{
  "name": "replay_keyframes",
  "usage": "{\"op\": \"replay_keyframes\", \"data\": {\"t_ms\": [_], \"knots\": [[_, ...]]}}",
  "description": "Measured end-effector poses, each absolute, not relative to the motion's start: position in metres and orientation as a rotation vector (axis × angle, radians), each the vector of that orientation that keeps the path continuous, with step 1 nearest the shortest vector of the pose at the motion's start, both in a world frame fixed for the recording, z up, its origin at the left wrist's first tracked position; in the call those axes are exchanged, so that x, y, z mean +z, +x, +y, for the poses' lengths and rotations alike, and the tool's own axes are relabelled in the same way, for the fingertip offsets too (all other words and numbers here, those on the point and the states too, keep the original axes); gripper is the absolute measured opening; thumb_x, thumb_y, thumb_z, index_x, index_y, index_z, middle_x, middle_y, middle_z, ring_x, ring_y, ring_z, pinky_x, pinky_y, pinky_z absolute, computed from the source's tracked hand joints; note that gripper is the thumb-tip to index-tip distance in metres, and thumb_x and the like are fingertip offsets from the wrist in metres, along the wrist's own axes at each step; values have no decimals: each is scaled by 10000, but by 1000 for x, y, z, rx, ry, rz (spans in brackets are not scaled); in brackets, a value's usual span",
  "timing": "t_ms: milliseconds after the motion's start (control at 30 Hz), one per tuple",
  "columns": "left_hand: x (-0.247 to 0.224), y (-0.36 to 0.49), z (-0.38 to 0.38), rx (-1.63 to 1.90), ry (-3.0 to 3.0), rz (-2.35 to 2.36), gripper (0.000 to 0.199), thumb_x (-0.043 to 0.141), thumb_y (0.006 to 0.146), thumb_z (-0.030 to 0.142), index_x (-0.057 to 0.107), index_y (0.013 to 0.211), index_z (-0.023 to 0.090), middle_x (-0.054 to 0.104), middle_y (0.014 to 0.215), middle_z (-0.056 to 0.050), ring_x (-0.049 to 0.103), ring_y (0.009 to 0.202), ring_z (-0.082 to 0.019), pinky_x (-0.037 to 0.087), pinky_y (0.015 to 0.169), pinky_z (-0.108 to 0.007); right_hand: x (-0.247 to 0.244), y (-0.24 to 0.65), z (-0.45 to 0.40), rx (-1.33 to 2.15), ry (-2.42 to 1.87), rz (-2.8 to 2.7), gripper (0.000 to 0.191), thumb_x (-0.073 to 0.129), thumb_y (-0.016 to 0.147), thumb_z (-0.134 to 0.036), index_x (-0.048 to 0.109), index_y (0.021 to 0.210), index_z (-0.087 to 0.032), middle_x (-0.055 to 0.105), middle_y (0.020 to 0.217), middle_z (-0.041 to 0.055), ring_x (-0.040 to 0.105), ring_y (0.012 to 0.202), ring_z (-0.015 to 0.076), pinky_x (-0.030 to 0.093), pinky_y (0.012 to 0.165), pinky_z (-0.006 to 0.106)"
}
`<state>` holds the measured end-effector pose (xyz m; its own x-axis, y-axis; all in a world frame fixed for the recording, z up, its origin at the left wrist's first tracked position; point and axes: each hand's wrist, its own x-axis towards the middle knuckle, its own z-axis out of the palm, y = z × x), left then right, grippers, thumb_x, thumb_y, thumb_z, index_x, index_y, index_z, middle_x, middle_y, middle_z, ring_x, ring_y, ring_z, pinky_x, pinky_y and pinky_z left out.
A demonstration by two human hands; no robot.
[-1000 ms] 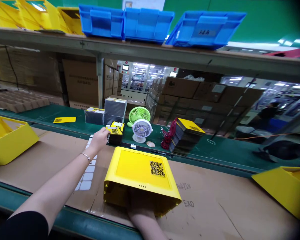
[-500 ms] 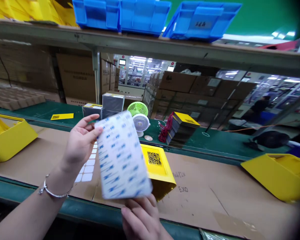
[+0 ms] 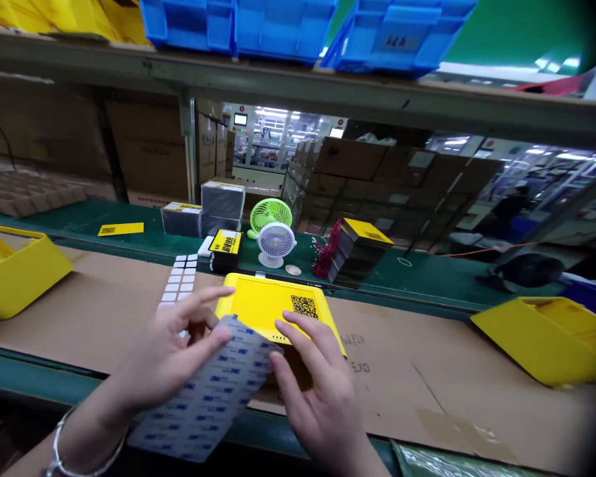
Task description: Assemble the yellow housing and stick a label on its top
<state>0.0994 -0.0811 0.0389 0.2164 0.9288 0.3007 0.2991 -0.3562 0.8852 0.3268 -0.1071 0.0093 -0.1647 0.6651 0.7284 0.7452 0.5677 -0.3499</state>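
Observation:
A sheet of backing paper [image 3: 211,397] with blue 3M printing hangs tilted in front of me. My left hand [image 3: 176,351] grips its top left corner, thumb in front and some fingers curled behind, while the index finger stretches out. Beside the sheet's right corner is my right hand [image 3: 322,384], its fingers spread; whether the thumb touches that corner I cannot tell. Behind both hands stands a yellow housing [image 3: 258,301] with a QR code, partly covered by the sheet and fingers. White square stickers [image 3: 181,278] lie in rows to its left.
Yellow housings rest at left [image 3: 22,278] and right [image 3: 546,341] on the cardboard [image 3: 402,377]. Behind stand a white fan [image 3: 275,240], a green fan [image 3: 271,215], a black-and-yellow box [image 3: 227,248] and a stack of yellow-topped units [image 3: 360,245]. Blue bins [image 3: 285,30] line the shelf above.
The sheet has moved down and left and tipped over, uncovering the yellow housing's top. My right hand has risen to the right side with its fingers spread; my left hand has come lower.

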Motion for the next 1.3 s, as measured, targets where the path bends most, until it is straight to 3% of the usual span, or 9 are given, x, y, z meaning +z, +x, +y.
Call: {"op": "replay_keyframes", "data": {"t_ms": [200,333,467,567,633,767,1000,1133,1300], "knots": [[22,93,-93,1061,1870,1253,457,571,807,333,468,1251,320,584,721,23,546,642,-119,468,559,-204,-8,330,-78,-93,-1848,-2052,719,430,846,-523,339,1358,-26,274,1429,178,199,1332,340,224,1078,531],[19,76,-97,1055,1726,1229,467,600,784,348,486,1236,325,576,711,18,554,651,-130,485,544,-203,-1,309,-74,27,-1670,-2408,802,605,717,-265,249,1393,-22,139,1463,170,94,1353,328,165,1108,484],[21,61,-101,1088,1561,1227,503,639,747,359,493,1228,326,608,720,2,585,645,-154,510,518,-227,23,296,-83,426,-1208,-2453,615,565,760,-173,390,1349,-198,330,1421,64,259,1325,242,248,1094,438],[23,57,-102,1069,1475,1196,517,650,735,356,494,1226,318,624,728,-5,604,652,-171,525,521,-250,32,301,-90,842,-913,-2221,314,497,867,-207,589,1156,-289,629,1135,-7,564,1077,161,457,954,346],[23,59,-102,1037,1475,1188,506,642,745,351,492,1227,315,620,743,-4,601,654,-165,520,522,-244,31,308,-93,837,-951,-1956,221,521,871,-255,646,1054,-259,683,987,8,636,917,162,530,837,325],[20,72,-101,998,1683,1184,461,594,794,347,474,1239,332,597,749,11,576,688,-144,503,593,-237,22,318,-94,422,-1131,-1787,239,529,866,-309,632,1070,-237,654,1064,53,601,1001,209,508,881,397],[15,91,-103,834,1985,1161,412,539,836,344,462,1240,379,588,768,37,543,694,-118,464,659,-226,10,306,-83,125,-1574,-2291,730,593,785,-482,363,1357,-92,286,1428,139,199,1335,322,210,1090,529],[16,89,-104,740,1992,1129,422,544,834,367,458,1247,377,594,802,31,540,735,-127,462,695,-235,26,305,-88,569,-1119,-2370,449,549,856,-313,459,1295,-275,458,1344,28,383,1263,204,303,1071,422],[14,93,-102,799,1908,1117,460,538,841,339,407,1280,378,563,757,40,518,683,-111,448,643,-216,34,307,-101,865,-898,-1967,233,557,858,-258,625,1080,-250,662,1036,17,610,952,142,485,867,284]]}}
